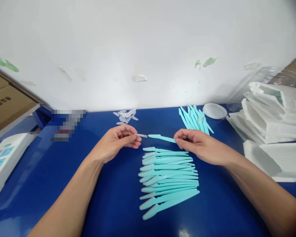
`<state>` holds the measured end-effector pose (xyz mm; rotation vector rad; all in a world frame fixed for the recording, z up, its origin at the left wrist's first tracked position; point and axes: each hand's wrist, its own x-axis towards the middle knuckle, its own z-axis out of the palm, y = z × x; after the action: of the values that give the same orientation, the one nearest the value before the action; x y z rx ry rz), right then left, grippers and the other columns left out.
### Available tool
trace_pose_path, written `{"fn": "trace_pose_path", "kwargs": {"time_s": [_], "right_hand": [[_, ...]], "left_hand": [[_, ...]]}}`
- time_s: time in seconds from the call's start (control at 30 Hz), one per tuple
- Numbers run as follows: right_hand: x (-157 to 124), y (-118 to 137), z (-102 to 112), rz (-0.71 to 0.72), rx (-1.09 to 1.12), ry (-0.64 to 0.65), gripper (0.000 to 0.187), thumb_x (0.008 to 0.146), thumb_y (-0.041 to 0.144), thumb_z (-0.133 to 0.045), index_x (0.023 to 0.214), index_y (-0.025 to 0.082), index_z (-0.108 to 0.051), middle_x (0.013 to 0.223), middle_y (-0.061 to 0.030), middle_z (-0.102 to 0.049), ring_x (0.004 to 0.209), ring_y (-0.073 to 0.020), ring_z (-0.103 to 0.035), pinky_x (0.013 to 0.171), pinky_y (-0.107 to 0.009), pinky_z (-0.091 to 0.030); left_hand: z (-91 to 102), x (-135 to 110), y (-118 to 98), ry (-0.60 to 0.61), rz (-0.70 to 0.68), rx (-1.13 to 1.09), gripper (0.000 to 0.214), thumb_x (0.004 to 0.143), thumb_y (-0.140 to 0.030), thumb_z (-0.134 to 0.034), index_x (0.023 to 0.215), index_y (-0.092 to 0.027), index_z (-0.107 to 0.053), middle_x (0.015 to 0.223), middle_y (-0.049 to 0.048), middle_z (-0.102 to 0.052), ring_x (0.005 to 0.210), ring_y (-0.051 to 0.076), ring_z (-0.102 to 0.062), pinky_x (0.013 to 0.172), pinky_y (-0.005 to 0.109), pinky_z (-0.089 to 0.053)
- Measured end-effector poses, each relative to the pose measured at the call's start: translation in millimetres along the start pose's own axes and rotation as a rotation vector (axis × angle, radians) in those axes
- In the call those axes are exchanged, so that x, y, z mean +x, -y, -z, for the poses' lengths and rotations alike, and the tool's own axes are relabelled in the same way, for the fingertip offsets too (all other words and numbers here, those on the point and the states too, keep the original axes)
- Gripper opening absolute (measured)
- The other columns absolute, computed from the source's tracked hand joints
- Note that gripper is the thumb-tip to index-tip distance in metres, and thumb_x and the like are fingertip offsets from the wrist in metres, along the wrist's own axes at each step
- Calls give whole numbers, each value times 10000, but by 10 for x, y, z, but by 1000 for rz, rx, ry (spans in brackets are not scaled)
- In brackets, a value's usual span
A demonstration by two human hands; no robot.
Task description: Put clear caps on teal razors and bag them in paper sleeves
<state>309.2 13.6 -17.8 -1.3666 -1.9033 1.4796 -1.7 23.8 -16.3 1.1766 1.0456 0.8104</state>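
Between finger and thumb, my left hand (123, 140) pinches a small translucent blade cap (141, 135). My right hand (199, 144) grips the handle end of a turquoise eyebrow razor (162, 138), its blade end pointing left at the cap. A narrow gap separates the cap from the razor tip. Just below both hands lies a row of several turquoise razors (170, 177), blade ends to the left, some overlapping. Behind my left hand is a small heap of loose translucent caps (125, 116). Behind my right hand sits a pile of more turquoise razors (193, 118).
A round translucent lid (214, 111) lies at the back right. White padded bags (273, 115) are stacked at the right. At the left edge stands a white power strip (2, 164), with a cardboard box (10, 102) behind it. A white wall closes off the blue table (108, 204).
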Motion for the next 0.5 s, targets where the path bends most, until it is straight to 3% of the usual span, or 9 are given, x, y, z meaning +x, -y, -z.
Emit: {"fn": "trace_pose_path", "kwargs": {"time_s": [0.17,0.3,0.5], "right_hand": [[-17,9,6,2,3,-1,304,985,508,-527,931,214,-575,776,38,-471,684,-125,-388,632,-289,-335],[-22,8,20,-2,5,-4,287,979,495,-535,934,214,-580,778,33,-484,686,-127,-398,633,-285,-343],[-17,-1,53,6,-4,1,290,977,495,-540,932,212,-584,775,38,-474,684,-122,-392,637,-286,-343]], "left_hand": [[-72,-34,-26,46,-3,22,198,818,-273,-820,958,-155,-746,944,88,-784,812,198,-748,834,361,-625],[-77,-23,-27,-11,1,46,239,810,-348,-828,934,-156,-755,904,88,-778,783,201,-739,817,377,-628],[12,-22,-31,-53,-28,279,256,861,-405,-778,989,-183,-762,894,59,-764,843,192,-718,847,339,-581]]}}
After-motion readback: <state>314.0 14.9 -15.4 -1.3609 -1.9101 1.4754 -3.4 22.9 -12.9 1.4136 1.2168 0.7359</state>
